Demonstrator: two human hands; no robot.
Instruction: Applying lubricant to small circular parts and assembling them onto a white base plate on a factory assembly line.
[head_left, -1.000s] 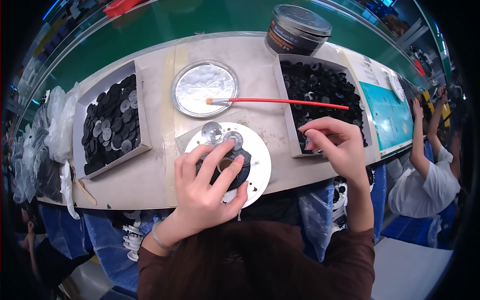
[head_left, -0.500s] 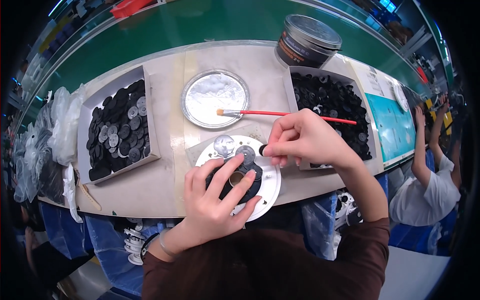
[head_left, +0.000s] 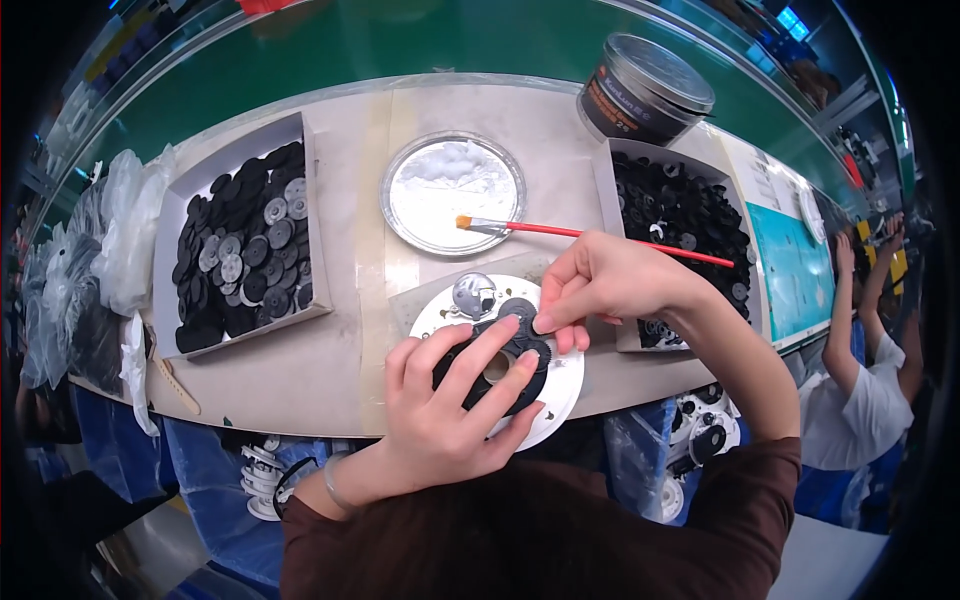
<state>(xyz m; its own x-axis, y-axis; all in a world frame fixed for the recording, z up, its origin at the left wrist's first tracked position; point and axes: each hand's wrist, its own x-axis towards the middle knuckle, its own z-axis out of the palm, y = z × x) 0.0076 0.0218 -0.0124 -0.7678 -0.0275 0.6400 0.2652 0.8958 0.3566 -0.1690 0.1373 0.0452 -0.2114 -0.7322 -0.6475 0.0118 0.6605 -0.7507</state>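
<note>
Fitting something at the gear cluster looks like the step in hand; white disc (head_left: 568, 385) lies on the worktop (head_left: 345, 360), dark gears (head_left: 518, 308) on top of it, silver round part (head_left: 473, 295) at its far-left side; left hand (head_left: 445, 412) over the disc, grip spread wide, fingertips resting on the gears, seemingly steadying them; right hand (head_left: 632, 280) at the disc's far-right side, grip drawn to a pinch beside the gears; can't tell what, if anything, is in it, fingers hide it; next move probably calls for fine lining-up and a light press there, gears kept from shifting; dish of white paste (head_left: 388, 215) beyond the disc; red-handled brush (head_left: 545, 230) runs from dish to parts box (head_left: 609, 190) right of the disc; second box (head_left: 316, 230) well left of the disc; lidded tin (head_left: 640, 95) beyond the disc, rightward
</note>
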